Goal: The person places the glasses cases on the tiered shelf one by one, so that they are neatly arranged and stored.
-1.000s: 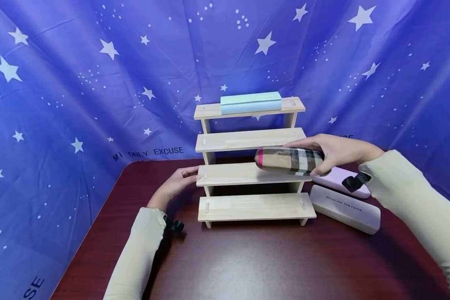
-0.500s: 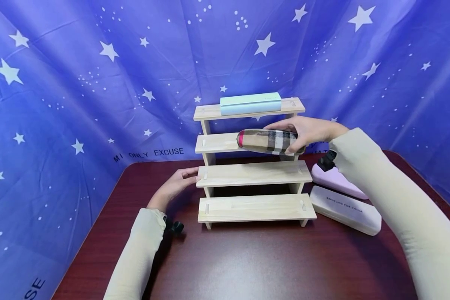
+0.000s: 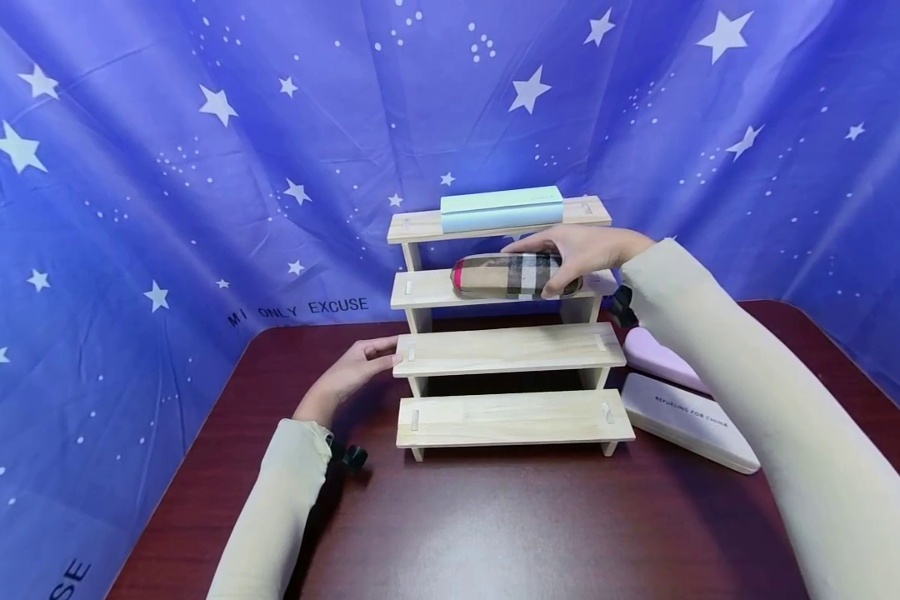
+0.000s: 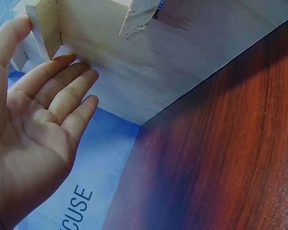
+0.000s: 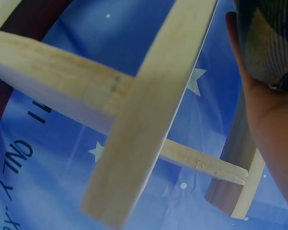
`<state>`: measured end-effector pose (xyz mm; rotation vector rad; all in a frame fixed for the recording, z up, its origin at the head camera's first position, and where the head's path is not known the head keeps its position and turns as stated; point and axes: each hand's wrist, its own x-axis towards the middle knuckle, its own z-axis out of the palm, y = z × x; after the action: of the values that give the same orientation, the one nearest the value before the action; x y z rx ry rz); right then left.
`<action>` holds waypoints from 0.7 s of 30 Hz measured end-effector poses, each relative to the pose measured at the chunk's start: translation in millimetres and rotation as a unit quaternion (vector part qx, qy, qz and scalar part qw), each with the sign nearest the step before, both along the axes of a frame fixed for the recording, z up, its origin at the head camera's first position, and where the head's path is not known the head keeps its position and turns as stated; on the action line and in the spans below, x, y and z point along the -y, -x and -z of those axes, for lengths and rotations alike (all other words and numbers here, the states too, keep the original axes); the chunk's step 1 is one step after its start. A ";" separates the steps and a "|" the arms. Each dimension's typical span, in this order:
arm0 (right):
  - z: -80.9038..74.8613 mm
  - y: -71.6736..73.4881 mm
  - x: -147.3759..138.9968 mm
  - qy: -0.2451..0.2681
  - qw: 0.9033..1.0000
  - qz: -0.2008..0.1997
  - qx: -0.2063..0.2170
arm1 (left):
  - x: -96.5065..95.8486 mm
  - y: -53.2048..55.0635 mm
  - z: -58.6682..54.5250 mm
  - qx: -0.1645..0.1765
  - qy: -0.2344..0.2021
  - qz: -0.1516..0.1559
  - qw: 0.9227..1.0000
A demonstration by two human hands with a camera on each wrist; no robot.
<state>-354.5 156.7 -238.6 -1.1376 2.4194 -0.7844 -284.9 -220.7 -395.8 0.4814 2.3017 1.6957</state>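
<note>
My right hand [image 3: 573, 250] grips a plaid glasses case [image 3: 487, 277] from above, thumb in front and fingers behind. The case lies along the second board from the top of a stepped wooden rack [image 3: 510, 348], its pink-striped end pointing left. In the right wrist view, part of the plaid case [image 5: 273, 43] shows beside the wrist. My left hand [image 3: 348, 371] is at the left end of the third board. In the left wrist view its fingers are loosely extended, with the thumb at the board end and fingertips by the side panel [image 4: 125, 72].
A pale blue glasses case [image 3: 502, 208] sits on the rack's top board. To the right of the rack, a white case [image 3: 686, 421] and a lilac case [image 3: 660, 358] lie on the dark red table [image 3: 465, 517]. A blue starry curtain [image 3: 195, 167] hangs behind.
My right hand has carried the plaid case up and left, from over the third board to the second board from the top. The left hand has stayed at the rack's left side.
</note>
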 end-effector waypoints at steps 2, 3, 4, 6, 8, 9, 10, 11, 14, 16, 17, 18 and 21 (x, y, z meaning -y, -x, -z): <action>0.0 1.8 1.3 0.002 1.000 0.002 -0.002 | -0.5 -0.7 0.1 0.001 0.002 0.000 1.000; 0.1 2.6 1.6 0.002 1.000 0.005 -0.005 | -0.6 -0.7 0.3 0.000 0.003 0.000 1.000; 0.1 3.4 1.9 0.002 1.000 0.008 -0.006 | -0.4 -0.6 0.4 -0.002 0.003 -0.001 1.000; 0.3 5.0 3.1 0.002 1.000 0.012 -0.007 | 0.2 -0.5 0.5 -0.008 0.005 -0.001 1.000; 1.8 6.8 3.4 0.004 1.000 0.017 -0.004 | 0.0 -0.5 0.2 -0.011 0.004 0.001 1.000; 2.5 7.3 3.8 0.004 1.000 0.020 -0.004 | -0.2 -0.7 0.0 -0.012 0.004 0.001 1.000; 2.9 7.7 4.2 0.003 1.000 0.021 -0.006 | -0.2 -1.0 -0.3 -0.013 0.004 0.002 1.000; 3.4 8.3 4.4 0.003 1.000 0.022 -0.005 | -0.4 -1.0 -0.5 -0.012 0.004 0.003 1.000; 4.0 10.2 6.1 0.008 1.000 0.018 0.005 | -0.1 -1.3 -1.0 -0.008 0.002 0.004 1.000; 3.9 11.9 6.9 0.012 1.000 0.014 0.016 | 0.2 -1.3 -1.4 -0.007 0.000 0.003 1.000; 3.7 12.6 7.1 0.015 1.000 0.012 0.022 | 0.2 -1.2 -1.4 -0.006 -0.002 0.003 1.000; 3.5 13.4 7.3 0.016 1.000 0.010 0.024 | 0.5 -0.8 -0.9 -0.006 -0.004 0.003 1.000; 3.2 15.1 6.7 0.017 1.000 0.010 0.023 | 0.6 -0.6 -0.3 -0.005 -0.003 0.003 1.000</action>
<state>-369.6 150.1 -241.8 -1.0960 2.3920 -0.8520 -284.2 -221.3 -395.5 0.4991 2.3009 1.7024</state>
